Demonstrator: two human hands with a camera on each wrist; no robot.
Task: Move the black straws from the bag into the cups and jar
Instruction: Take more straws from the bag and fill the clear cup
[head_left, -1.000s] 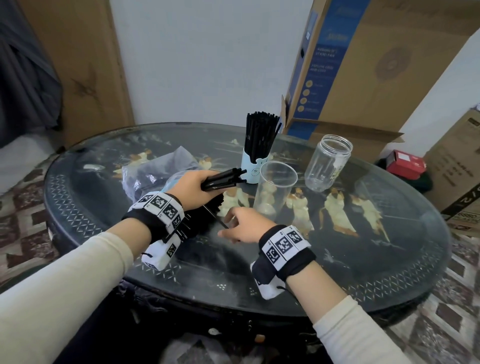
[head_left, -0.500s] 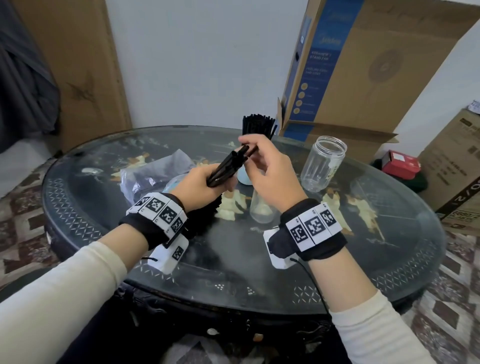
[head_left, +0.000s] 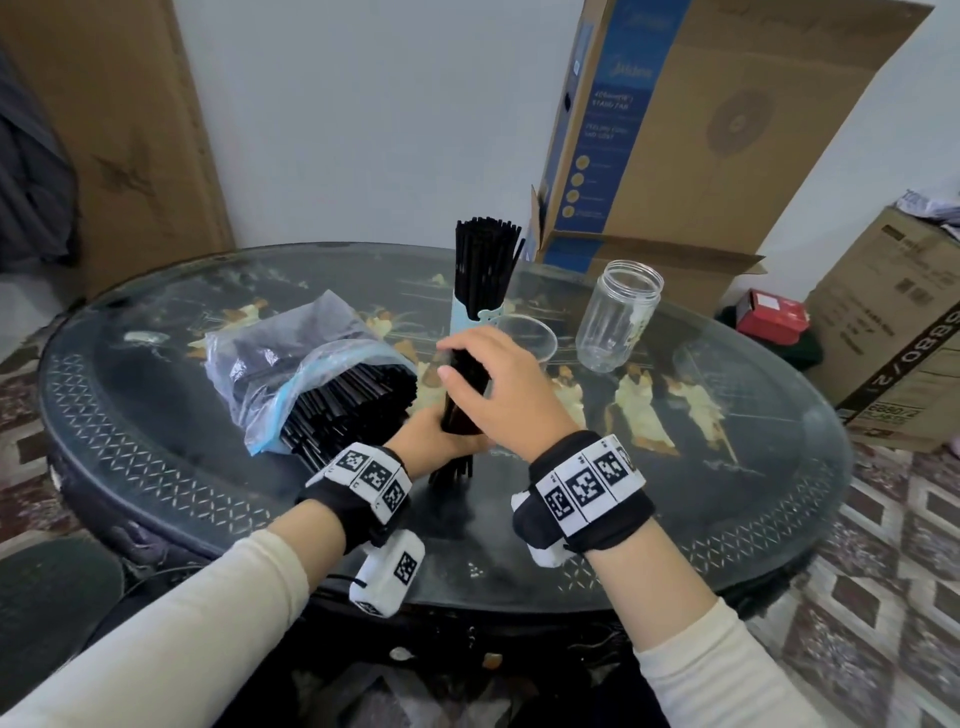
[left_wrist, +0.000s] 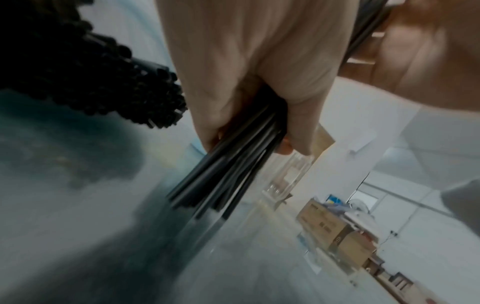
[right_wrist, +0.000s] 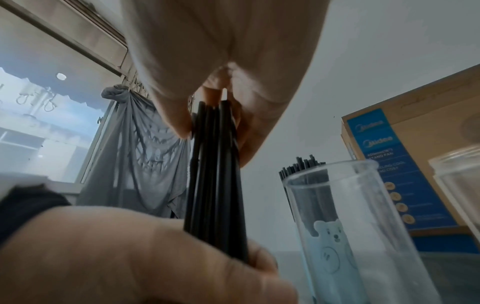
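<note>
A bundle of black straws (head_left: 460, 410) stands upright with its lower ends on the glass table (head_left: 675, 519). My left hand (head_left: 441, 439) grips the bundle low down, its fingers (left_wrist: 293, 131) curled round the straws (left_wrist: 233, 164). My right hand (head_left: 470, 371) pinches the bundle's top (right_wrist: 215, 164) from above. The clear plastic bag (head_left: 291, 358), lying left of the hands, spills more black straws (head_left: 353, 410). Behind the hands stand a blue bear cup full of straws (head_left: 483, 280), an empty clear cup (head_left: 527, 338) and an empty clear jar (head_left: 618, 317).
Large cardboard boxes (head_left: 701, 130) stand behind the round table, and another box (head_left: 904, 332) stands at the right with a small red box (head_left: 769, 314) beside it. The table's front edge (head_left: 519, 613) is close to my wrists.
The bundle, held tilted in the air between both hands, has come down and now stands upright on the table. My right hand has moved from the bundle's tip to over its top.
</note>
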